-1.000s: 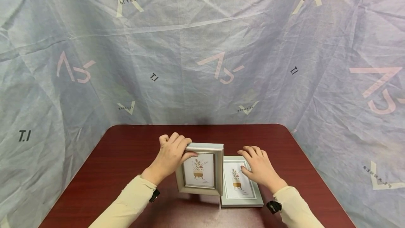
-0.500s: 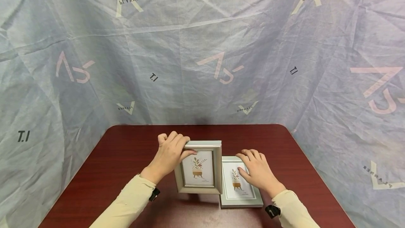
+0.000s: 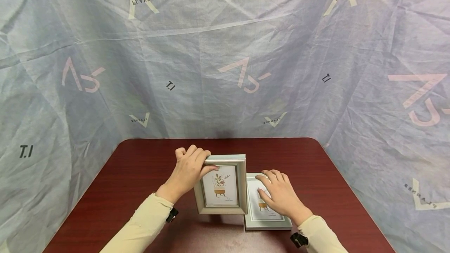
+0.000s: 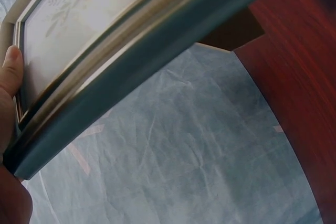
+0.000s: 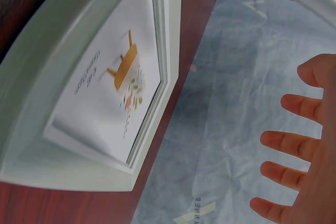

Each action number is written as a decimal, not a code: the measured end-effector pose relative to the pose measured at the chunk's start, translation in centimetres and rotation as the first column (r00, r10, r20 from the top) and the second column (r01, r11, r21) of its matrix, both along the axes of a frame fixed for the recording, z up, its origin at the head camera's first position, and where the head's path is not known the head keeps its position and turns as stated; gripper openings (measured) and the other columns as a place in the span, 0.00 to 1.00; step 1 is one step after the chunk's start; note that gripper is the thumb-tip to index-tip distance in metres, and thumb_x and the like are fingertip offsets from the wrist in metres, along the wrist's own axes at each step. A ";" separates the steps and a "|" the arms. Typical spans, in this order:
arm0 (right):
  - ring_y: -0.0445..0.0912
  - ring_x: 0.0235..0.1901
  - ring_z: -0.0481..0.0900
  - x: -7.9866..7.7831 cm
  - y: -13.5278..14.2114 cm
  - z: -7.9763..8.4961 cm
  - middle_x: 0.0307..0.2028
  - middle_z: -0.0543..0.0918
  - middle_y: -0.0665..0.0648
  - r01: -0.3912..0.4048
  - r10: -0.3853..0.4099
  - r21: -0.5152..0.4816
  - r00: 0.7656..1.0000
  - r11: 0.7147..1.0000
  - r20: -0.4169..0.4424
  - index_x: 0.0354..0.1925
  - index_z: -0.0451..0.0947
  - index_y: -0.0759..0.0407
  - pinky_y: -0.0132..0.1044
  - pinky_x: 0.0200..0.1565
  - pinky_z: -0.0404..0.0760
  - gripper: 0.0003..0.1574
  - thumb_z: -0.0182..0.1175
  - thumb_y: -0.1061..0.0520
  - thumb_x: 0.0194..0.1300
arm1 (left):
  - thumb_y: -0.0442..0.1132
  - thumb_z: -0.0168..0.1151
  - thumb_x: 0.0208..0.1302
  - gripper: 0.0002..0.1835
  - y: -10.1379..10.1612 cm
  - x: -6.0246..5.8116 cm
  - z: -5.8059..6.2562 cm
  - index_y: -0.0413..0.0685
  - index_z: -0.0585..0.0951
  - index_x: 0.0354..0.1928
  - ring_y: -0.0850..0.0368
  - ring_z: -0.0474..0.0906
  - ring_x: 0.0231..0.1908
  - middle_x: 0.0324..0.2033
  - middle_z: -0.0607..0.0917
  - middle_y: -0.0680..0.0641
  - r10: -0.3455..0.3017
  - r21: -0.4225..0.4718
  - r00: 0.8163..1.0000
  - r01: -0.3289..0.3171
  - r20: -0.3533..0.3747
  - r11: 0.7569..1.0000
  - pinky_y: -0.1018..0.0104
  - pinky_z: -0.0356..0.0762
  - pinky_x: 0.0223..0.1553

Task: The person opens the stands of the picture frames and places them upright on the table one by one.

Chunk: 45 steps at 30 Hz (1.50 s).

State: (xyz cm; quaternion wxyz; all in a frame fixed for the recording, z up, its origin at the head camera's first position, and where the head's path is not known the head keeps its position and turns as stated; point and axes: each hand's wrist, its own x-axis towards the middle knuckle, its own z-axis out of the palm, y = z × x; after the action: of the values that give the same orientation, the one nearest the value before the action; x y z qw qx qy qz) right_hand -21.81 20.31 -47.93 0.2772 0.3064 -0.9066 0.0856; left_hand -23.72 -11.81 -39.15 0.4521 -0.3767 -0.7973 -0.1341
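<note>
In the head view, my left hand (image 3: pixel 188 171) grips the upper left corner of a champagne-silver picture frame (image 3: pixel 242 186), thumb in front and fingers behind. This frame is held upright, its potted-plant print facing me. The left wrist view shows its side edge, with a brown flap (image 4: pixel 236 31) jutting out behind. A second, pale grey-green picture frame (image 3: pixel 268 226) lies face up on the table to the right, partly covered by my right hand (image 3: pixel 283 194). In the right wrist view the fingers (image 5: pixel 286 145) of that hand are spread apart and hold nothing, above the lying frame.
A dark red wooden table (image 3: pixel 140 175) with rounded far corners carries both frames. Grey printed cloth (image 3: pixel 200 100) hangs along its back and sides.
My right hand has moved left, further over the lying picture frame. The picture frame in my left hand has risen slightly and shifted a little to the left.
</note>
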 end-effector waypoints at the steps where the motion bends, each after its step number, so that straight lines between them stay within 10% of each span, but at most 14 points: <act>1: 0.59 0.52 0.73 0.1 -0.1 0.0 0.52 0.78 0.61 -0.002 0.002 0.003 1.000 1.000 -0.002 0.53 0.78 0.53 0.59 0.49 0.69 0.21 0.60 0.49 0.63 | 0.63 0.48 0.66 0.26 0.0 0.0 0.0 0.44 0.75 0.38 0.53 0.67 0.31 0.28 0.76 0.51 0.001 0.000 1.000 -0.001 0.002 1.000 0.49 0.53 0.37; 45: 0.57 0.52 0.73 1.5 -2.8 -0.4 0.53 0.78 0.60 -0.136 0.142 0.053 0.983 0.989 -0.118 0.52 0.77 0.58 0.53 0.47 0.71 0.36 0.71 0.49 0.43 | 0.56 0.63 0.53 0.23 0.1 -0.3 -0.1 0.41 0.77 0.37 0.52 0.67 0.30 0.26 0.74 0.50 -0.002 0.040 0.999 0.003 -0.034 0.999 0.48 0.52 0.36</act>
State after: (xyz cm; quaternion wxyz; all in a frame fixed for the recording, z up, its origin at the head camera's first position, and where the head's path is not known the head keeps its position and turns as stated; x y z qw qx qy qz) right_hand -20.26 17.48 -48.36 0.3181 0.3797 -0.8662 0.0656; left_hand -24.01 -11.67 -39.27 0.4728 -0.3709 -0.7862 -0.1440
